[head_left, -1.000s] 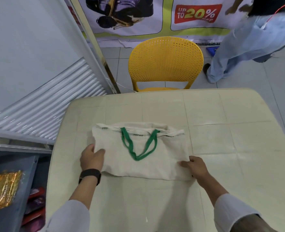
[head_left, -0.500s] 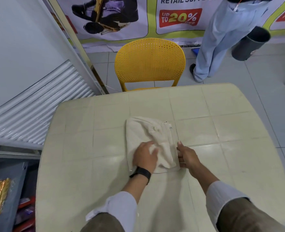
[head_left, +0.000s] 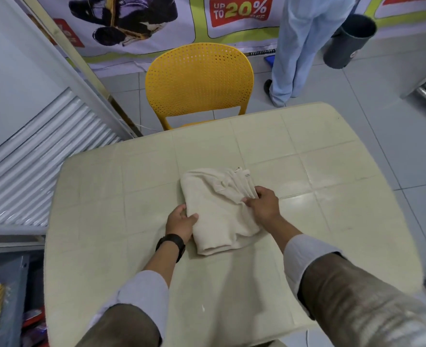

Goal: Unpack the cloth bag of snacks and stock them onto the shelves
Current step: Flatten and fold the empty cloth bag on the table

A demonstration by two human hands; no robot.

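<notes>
Evidently the unpacking is over, as far as I can judge: the cloth bag (head_left: 217, 211) is lying flat and folded into a compact bundle near the middle of the counter (head_left: 332, 221), and no snacks are sitting on the counter around it. The person is tidying the fold. The left hand (head_left: 180, 222) is cupping the bag's near left edge, thumb lying on top of the cloth and fingers tucked at the side, so it is lightly closed on the fabric rather than spread. The right hand (head_left: 264, 205) is pressing on the far right side, fingertips pinched together on the gathered layers by the bag's mouth.

To do this well, I would say the person should be keeping the right fingertips pinning those loose layers while the left hand is sliding along to flatten the crease, since the thick cloth looks springy and is likely to pop open if both hands are lifting at once.

Both forearms are reaching forward from the near edge, converging on the bundle, wrists low and close to the surface; a dark watch (head_left: 170, 244) is sitting on the left wrist. A yellow chair (head_left: 199, 78) is standing just beyond the counter's far edge, and another person's legs (head_left: 297, 51) are showing behind it.
</notes>
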